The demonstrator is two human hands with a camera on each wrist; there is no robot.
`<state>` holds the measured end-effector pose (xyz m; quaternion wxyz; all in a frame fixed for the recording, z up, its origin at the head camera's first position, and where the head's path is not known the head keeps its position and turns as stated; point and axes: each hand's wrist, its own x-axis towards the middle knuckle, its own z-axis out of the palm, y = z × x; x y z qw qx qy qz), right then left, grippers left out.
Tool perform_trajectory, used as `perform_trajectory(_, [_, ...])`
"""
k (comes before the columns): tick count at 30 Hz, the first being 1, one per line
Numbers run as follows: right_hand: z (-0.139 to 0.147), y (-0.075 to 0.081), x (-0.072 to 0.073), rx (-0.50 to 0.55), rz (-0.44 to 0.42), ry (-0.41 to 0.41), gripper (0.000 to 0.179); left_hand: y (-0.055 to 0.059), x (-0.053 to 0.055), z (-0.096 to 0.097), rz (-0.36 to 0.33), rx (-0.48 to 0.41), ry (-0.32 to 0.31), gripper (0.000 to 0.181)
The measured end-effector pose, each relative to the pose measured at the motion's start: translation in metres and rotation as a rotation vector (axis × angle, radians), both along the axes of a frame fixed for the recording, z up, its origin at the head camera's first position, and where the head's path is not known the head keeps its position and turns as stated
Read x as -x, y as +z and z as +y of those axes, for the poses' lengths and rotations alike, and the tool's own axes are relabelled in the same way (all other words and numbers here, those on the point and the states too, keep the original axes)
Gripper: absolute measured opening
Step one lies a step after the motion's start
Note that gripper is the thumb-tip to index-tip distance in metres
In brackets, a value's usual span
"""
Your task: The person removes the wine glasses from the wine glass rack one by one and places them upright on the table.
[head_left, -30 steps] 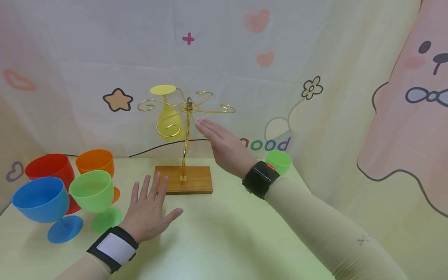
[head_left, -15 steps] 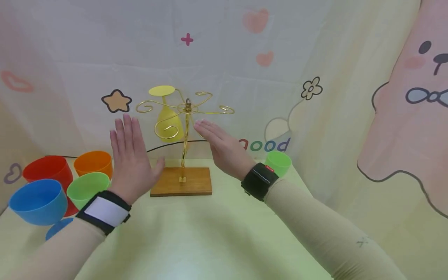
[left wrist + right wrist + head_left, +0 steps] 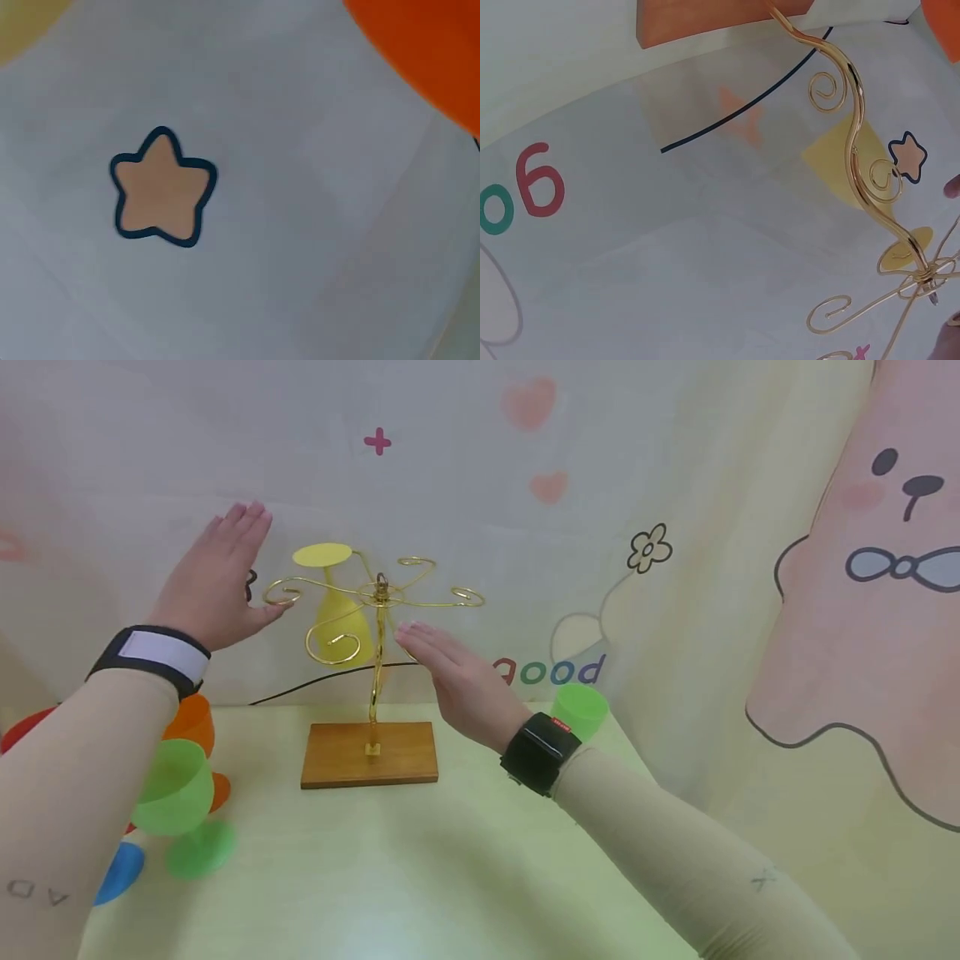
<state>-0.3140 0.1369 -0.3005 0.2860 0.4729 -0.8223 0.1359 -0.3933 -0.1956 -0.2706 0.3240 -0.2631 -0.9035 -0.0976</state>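
Note:
A gold rack [image 3: 377, 635] with several curled arms rises from a wooden base [image 3: 369, 767]. Upside down on its back-left arm hangs a yellow goblet [image 3: 341, 618]. My left hand [image 3: 213, 581] is raised beside the rack's left curl, fingers straight, palm facing away. Its thumb tip overlaps that curl in the head view; whether they touch is unclear. My right hand [image 3: 468, 689] is held with straight fingers by the front-right curl, whose end it covers. I cannot tell if it touches the wire. Skin shows at the right edge of the right wrist view, behind a wire curl.
Left on the table stand a light green goblet [image 3: 176, 789], an orange one [image 3: 193, 727], a blue one's foot [image 3: 120, 872] and a red one's rim [image 3: 26, 727], partly behind my left sleeve. Another green goblet [image 3: 581, 706] stands back right. A printed curtain [image 3: 450, 468] hangs behind.
My left hand has risen from above the table, up and to the left, to the height of the rack's arms. My right hand has stayed put. The head view has shifted slightly.

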Motion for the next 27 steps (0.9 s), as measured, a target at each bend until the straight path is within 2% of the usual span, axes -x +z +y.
perform_trajectory(3, [0.002, 0.0, 0.0, -0.018, -0.027, -0.013, 0.054, -0.011, 0.018, 0.0, -0.051, -0.036, -0.004, 0.092])
perform_trajectory(6, [0.003, 0.001, -0.001, -0.033, -0.036, -0.022, 0.055, -0.018, 0.031, 0.006, -0.082, -0.054, -0.004, 0.083])
perform_trajectory(12, [0.007, 0.002, -0.001, -0.054, -0.031, -0.032, 0.054, -0.016, 0.046, 0.018, -0.017, -0.007, -0.067, 0.066])
perform_trajectory(17, [0.006, 0.004, -0.002, -0.058, -0.026, -0.027, 0.054, -0.011, 0.042, 0.019, -0.003, 0.014, -0.081, 0.053])
perform_trajectory(23, [0.011, 0.003, -0.002, -0.047, -0.02, -0.013, 0.054, -0.009, 0.037, 0.021, 0.023, 0.066, -0.072, 0.063])
perform_trajectory(27, [0.012, 0.003, -0.002, -0.038, -0.005, 0.006, 0.053, 0.002, 0.032, 0.019, 0.023, 0.132, -0.068, 0.052])
